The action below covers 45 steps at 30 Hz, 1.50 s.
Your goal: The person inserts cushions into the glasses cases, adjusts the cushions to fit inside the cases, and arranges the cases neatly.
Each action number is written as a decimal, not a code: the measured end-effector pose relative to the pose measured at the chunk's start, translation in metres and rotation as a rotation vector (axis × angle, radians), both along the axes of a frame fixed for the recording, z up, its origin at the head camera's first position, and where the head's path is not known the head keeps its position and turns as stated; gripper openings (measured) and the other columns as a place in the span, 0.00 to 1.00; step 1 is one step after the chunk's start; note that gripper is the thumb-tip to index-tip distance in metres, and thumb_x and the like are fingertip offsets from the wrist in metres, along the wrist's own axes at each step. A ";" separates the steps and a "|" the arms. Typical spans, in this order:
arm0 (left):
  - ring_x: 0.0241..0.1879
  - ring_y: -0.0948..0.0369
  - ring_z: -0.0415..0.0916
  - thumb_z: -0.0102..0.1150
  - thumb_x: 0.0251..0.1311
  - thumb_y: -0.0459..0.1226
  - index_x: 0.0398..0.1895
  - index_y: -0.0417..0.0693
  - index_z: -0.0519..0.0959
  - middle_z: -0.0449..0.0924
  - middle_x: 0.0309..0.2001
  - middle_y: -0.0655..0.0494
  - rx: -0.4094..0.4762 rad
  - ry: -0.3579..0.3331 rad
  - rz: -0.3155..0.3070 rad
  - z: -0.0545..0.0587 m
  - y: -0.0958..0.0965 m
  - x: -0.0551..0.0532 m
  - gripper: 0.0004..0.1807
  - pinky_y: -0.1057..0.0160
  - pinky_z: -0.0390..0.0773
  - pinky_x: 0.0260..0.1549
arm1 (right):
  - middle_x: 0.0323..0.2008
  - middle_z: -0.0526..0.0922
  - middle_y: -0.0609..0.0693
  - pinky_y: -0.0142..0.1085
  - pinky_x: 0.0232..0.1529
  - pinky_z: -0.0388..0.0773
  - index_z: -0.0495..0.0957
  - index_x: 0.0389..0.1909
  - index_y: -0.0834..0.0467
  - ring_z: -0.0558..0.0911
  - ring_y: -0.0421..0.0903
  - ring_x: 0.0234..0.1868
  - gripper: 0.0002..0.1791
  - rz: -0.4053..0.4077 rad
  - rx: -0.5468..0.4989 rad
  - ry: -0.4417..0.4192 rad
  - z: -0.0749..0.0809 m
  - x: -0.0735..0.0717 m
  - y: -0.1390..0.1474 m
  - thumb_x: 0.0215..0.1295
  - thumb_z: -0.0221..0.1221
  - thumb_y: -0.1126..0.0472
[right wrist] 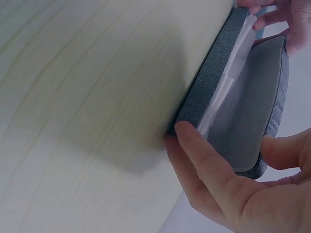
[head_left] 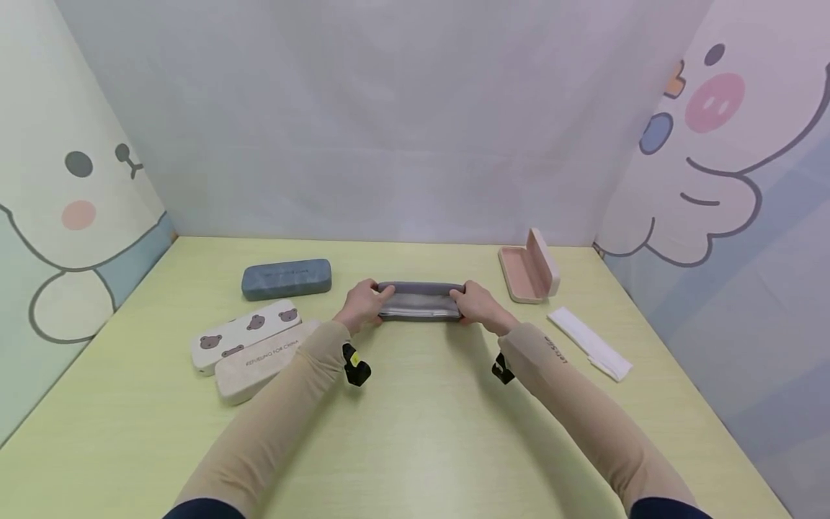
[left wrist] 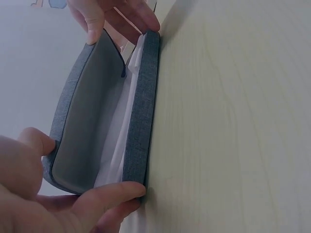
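Observation:
A dark grey-blue, fabric-covered glasses case [head_left: 421, 287] is held at the middle of the table, its lid raised part way. White folded material [left wrist: 116, 138] lies inside along the base. My left hand [head_left: 361, 306] grips the left end, with the thumb at the lid and other fingers at the base. At the opposite end my right hand [head_left: 481, 306] holds on, its thumb on the lid edge and fingers round the base corner. In the right wrist view the front wall of the case [right wrist: 211, 77] sits at or just above the tabletop; which, I cannot tell.
On the left lie a blue case [head_left: 286, 280], a white bear-print case [head_left: 243, 335] and a beige lettered case [head_left: 259, 364], the last partly behind my left sleeve. To the right stand an open pink case [head_left: 524, 274] and a white folded strip [head_left: 588, 342].

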<state>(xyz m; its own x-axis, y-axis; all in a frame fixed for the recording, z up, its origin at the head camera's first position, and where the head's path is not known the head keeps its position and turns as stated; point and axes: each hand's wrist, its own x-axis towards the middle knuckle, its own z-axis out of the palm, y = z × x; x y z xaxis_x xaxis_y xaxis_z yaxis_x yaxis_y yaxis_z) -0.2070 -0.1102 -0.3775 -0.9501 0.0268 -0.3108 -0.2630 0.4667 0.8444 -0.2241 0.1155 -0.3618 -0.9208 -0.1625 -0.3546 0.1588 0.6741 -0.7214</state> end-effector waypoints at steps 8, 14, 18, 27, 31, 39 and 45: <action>0.50 0.45 0.80 0.46 0.71 0.48 0.66 0.34 0.60 0.64 0.65 0.36 0.013 -0.015 -0.016 -0.002 -0.002 0.001 0.31 0.57 0.82 0.47 | 0.28 0.65 0.51 0.35 0.38 0.80 0.63 0.35 0.60 0.71 0.44 0.27 0.12 0.035 0.030 0.009 -0.003 0.000 0.001 0.76 0.41 0.56; 0.50 0.45 0.80 0.46 0.71 0.48 0.64 0.35 0.60 0.65 0.64 0.36 0.021 -0.022 -0.009 0.000 -0.002 0.001 0.29 0.57 0.81 0.48 | 0.16 0.58 0.45 0.35 0.37 0.79 0.58 0.22 0.56 0.60 0.39 0.17 0.19 0.073 0.003 0.011 -0.002 -0.001 0.001 0.77 0.40 0.58; 0.49 0.45 0.80 0.47 0.71 0.47 0.64 0.35 0.61 0.66 0.63 0.36 0.025 -0.019 -0.001 0.001 -0.003 0.001 0.29 0.57 0.82 0.46 | 0.16 0.58 0.45 0.33 0.34 0.77 0.57 0.21 0.55 0.60 0.38 0.16 0.19 0.075 -0.005 0.011 -0.001 -0.002 0.001 0.77 0.40 0.58; 0.44 0.46 0.82 0.47 0.71 0.47 0.63 0.35 0.62 0.67 0.63 0.36 -0.008 -0.009 -0.007 0.000 -0.003 0.000 0.28 0.58 0.82 0.45 | 0.20 0.60 0.48 0.31 0.34 0.75 0.58 0.26 0.56 0.65 0.41 0.20 0.16 0.080 0.013 0.002 -0.002 -0.003 0.001 0.77 0.40 0.58; 0.42 0.47 0.83 0.46 0.71 0.48 0.64 0.35 0.61 0.67 0.63 0.36 -0.023 -0.004 -0.015 0.000 -0.003 0.000 0.29 0.58 0.81 0.45 | 0.22 0.61 0.49 0.32 0.35 0.74 0.58 0.27 0.56 0.65 0.42 0.22 0.15 0.079 0.011 -0.004 -0.001 -0.002 0.001 0.77 0.40 0.58; 0.41 0.47 0.84 0.48 0.70 0.48 0.64 0.35 0.62 0.70 0.61 0.36 -0.038 0.010 -0.014 0.001 -0.003 0.002 0.29 0.57 0.80 0.47 | 0.19 0.60 0.47 0.37 0.40 0.76 0.58 0.26 0.57 0.60 0.40 0.20 0.15 0.069 0.004 0.005 -0.001 0.000 0.000 0.77 0.41 0.59; 0.41 0.48 0.84 0.48 0.70 0.47 0.64 0.35 0.62 0.70 0.60 0.35 -0.034 0.015 -0.012 -0.001 -0.003 0.003 0.29 0.57 0.81 0.47 | 0.25 0.61 0.50 0.37 0.40 0.76 0.61 0.30 0.59 0.64 0.43 0.25 0.13 0.062 0.014 0.005 -0.002 0.002 0.000 0.77 0.40 0.60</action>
<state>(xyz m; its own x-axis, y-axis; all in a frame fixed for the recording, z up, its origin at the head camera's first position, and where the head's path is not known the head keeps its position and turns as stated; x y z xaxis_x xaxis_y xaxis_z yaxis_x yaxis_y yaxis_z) -0.2042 -0.1136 -0.3786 -0.9544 0.0281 -0.2974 -0.2445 0.4984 0.8317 -0.2226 0.1153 -0.3638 -0.9109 -0.2147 -0.3523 0.1124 0.6925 -0.7126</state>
